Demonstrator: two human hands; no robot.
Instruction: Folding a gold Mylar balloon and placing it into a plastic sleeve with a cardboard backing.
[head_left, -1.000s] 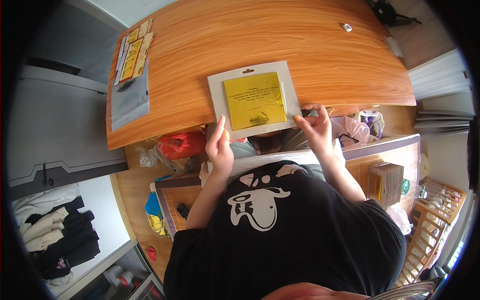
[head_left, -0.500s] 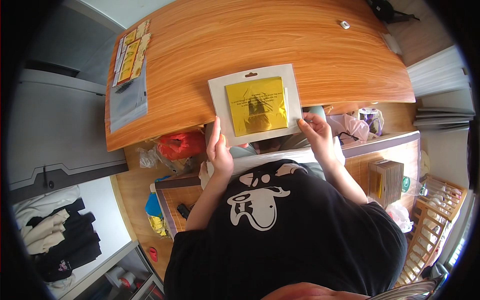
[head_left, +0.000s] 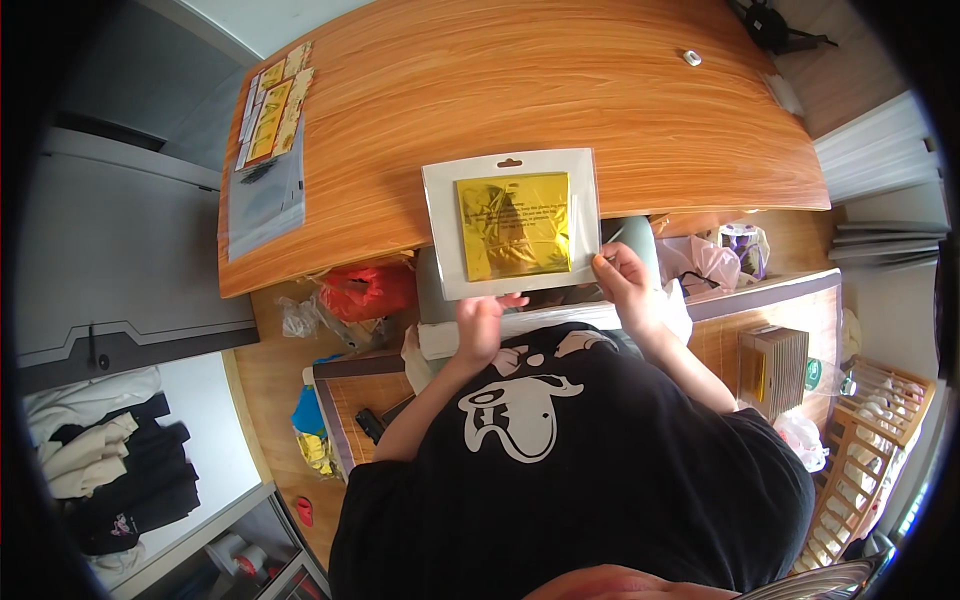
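Observation:
My right hand (head_left: 628,284) pinches the lower right corner of a flat hang-hole package (head_left: 440,230). It has a white card back under clear film, with a square of shiny gold foil (head_left: 515,225) in its middle and dark print on it. The package is held up in front of the table's near edge, tilted toward me. Just under its lower left edge is my left hand (head_left: 480,330), its fingers stretched to the right and not closed round the card. Whether those fingertips touch the package I cannot tell.
On the left of the wooden table (head_left: 450,80) lie printed yellow cards (head_left: 270,120) and clear plastic sleeves (head_left: 265,210). A small white object (head_left: 691,58) sits far right. Beside me, a bench holds a stack of card packs (head_left: 775,370). A red bag (head_left: 368,290) is below the table.
My left hand has let go of the package's left edge and dropped below it. The package has come slightly lower and turned a little; my right hand keeps its corner.

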